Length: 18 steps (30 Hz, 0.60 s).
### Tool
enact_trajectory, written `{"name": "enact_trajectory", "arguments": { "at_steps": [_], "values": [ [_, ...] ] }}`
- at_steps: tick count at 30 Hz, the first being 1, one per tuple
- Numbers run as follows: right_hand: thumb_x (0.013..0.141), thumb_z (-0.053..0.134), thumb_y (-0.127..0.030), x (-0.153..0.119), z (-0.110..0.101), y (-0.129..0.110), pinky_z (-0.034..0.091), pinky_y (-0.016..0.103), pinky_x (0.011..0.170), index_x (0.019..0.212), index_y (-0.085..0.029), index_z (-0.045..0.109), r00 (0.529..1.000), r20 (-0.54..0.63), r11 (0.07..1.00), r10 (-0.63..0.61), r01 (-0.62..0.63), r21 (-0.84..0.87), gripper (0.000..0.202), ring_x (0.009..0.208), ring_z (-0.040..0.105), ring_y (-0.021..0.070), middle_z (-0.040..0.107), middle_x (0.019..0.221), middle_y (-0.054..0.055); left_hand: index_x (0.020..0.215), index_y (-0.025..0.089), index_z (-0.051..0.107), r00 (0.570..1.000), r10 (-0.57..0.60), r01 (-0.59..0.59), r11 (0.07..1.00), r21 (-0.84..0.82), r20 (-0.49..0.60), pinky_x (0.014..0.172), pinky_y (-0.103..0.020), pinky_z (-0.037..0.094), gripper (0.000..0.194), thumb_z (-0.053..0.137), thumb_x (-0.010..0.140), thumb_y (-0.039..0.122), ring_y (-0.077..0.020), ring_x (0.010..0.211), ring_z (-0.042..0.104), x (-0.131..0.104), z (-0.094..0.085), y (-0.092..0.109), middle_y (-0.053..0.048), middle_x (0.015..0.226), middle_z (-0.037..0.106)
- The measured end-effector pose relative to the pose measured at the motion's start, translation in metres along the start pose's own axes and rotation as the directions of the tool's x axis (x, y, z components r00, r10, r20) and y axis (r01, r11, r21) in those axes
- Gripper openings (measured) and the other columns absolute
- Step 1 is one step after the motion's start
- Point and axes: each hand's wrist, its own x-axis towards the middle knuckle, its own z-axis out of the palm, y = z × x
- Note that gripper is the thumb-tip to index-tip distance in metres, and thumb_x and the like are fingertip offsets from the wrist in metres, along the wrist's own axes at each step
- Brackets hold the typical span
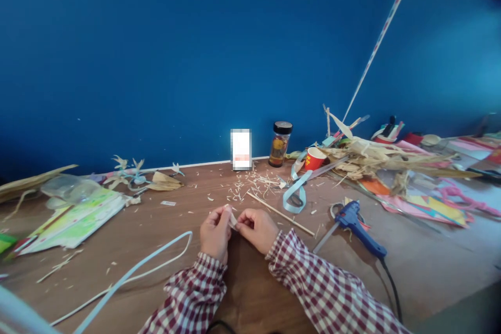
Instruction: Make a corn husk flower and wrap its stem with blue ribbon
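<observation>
Between my two hands is a small pale piece [233, 220] that looks like dried corn husk. My left hand [215, 230] pinches its left side between thumb and fingers. On the other side, the fingertips of my right hand [259, 229] are closed on it too. Both hands are close together above the brown table [250, 292]. Just beyond them lie many pale shavings [237, 190] and a thin straight stick [282, 214]. A blue glue gun [362, 232] rests to the right of my right hand, its black cord trailing toward me.
At the back stand a blurred white upright object [241, 150], a dark-lidded jar [279, 146] and a red paper cup [314, 159]. Light blue ribbon [291, 201] curls nearby. Dried husks [364, 154] pile up at right. A green-painted sheet [78, 219] and white-blue cord [136, 266] lie left.
</observation>
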Motion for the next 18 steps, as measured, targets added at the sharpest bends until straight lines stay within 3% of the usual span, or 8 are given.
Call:
{"name": "enact_trajectory", "arguments": {
  "at_steps": [4,7,9,11,15,18],
  "values": [
    [0.076,0.056,-0.028,0.001,-0.006,0.002,0.039,0.025,0.065,0.07,-0.019,0.065,0.993,-0.016,0.963,-0.114,0.107,-0.247,0.014,0.07,0.056,0.0138,0.064,0.076,0.002,0.074,0.014,0.059,0.991,0.087,-0.086,0.996,0.015,-0.1,0.031,-0.014,0.02,0.031,0.068,0.06,0.04,-0.0016,0.032,0.029,0.007,-0.006,0.002,0.007,0.046,0.049],
    [0.078,0.055,-0.03,0.01,-0.016,-0.002,0.039,0.027,0.075,0.08,-0.022,0.067,0.983,-0.002,0.902,-0.183,0.167,-0.399,0.015,0.083,0.056,0.0165,0.064,0.089,0.004,0.079,0.013,0.062,0.991,0.124,-0.116,0.985,0.128,-0.056,0.035,-0.016,0.032,0.033,0.067,0.061,0.041,-0.0042,0.038,0.04,0.008,-0.008,0.0,0.002,0.056,0.058],
    [0.08,0.053,-0.029,0.024,-0.029,-0.005,0.04,0.027,0.073,0.097,-0.027,0.063,0.997,0.003,0.864,-0.083,0.074,-0.498,0.02,0.082,0.057,0.0163,0.066,0.086,0.002,0.079,0.013,0.062,0.992,0.13,-0.127,0.978,0.165,-0.005,0.043,-0.018,0.04,0.033,0.067,0.062,0.041,-0.0072,0.045,0.049,0.005,-0.007,-0.002,0.001,0.059,0.059],
    [0.083,0.048,-0.032,0.041,-0.046,-0.006,0.041,0.027,0.073,0.102,-0.031,0.06,0.996,-0.058,0.769,0.064,-0.086,-0.634,0.022,0.083,0.058,0.0163,0.066,0.089,0.001,0.079,0.013,0.062,0.992,0.123,-0.123,0.977,0.173,0.009,0.046,-0.02,0.044,0.032,0.066,0.063,0.042,-0.0085,0.048,0.051,0.003,-0.006,-0.004,0.001,0.058,0.059],
    [0.085,0.045,-0.026,0.075,-0.08,0.001,0.042,0.034,0.073,0.096,-0.019,0.065,0.968,-0.172,0.647,0.183,-0.25,-0.72,0.024,0.09,0.058,0.0239,0.065,0.094,0.014,0.076,0.014,0.059,0.997,0.08,-0.079,0.983,0.163,0.0,0.039,-0.019,0.039,0.031,0.065,0.064,0.043,-0.0074,0.04,0.047,0.002,-0.005,-0.003,0.003,0.052,0.055],
    [0.084,0.043,-0.018,0.091,-0.09,0.011,0.043,0.037,0.075,0.094,-0.012,0.066,0.949,-0.212,0.574,0.233,-0.31,-0.758,0.026,0.096,0.056,0.0271,0.064,0.095,0.02,0.076,0.014,0.059,0.999,0.039,-0.033,0.987,0.158,-0.036,0.032,-0.017,0.033,0.032,0.064,0.064,0.043,-0.0064,0.033,0.041,0.003,-0.005,-0.002,0.006,0.044,0.05]
  ]
}}
